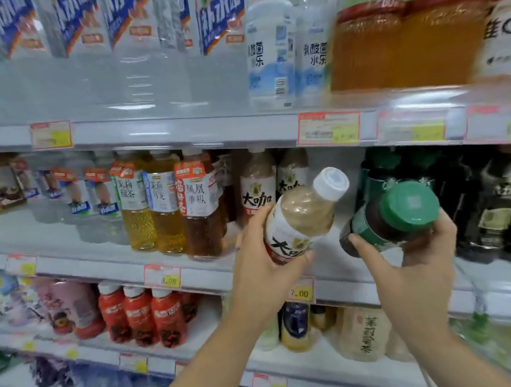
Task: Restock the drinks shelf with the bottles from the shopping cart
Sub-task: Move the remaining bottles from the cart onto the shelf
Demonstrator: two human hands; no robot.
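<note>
Head view: left hand (264, 264) grips a white-capped milk-coffee bottle (300, 217) labelled 大咖, tilted, in front of the middle shelf (105, 264). Right hand (416, 259) holds a green-capped dark bottle (388, 221) just beside it; price tag (301, 293) reads 7.00

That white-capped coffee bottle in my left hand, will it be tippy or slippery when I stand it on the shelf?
Probably fairly heavy for its size: the coffee bottle looks full nearly to the top. Likely rigid plastic, since the left hand wraps it without visible denting. Tall and narrow, so it may tip if nudged.
</note>
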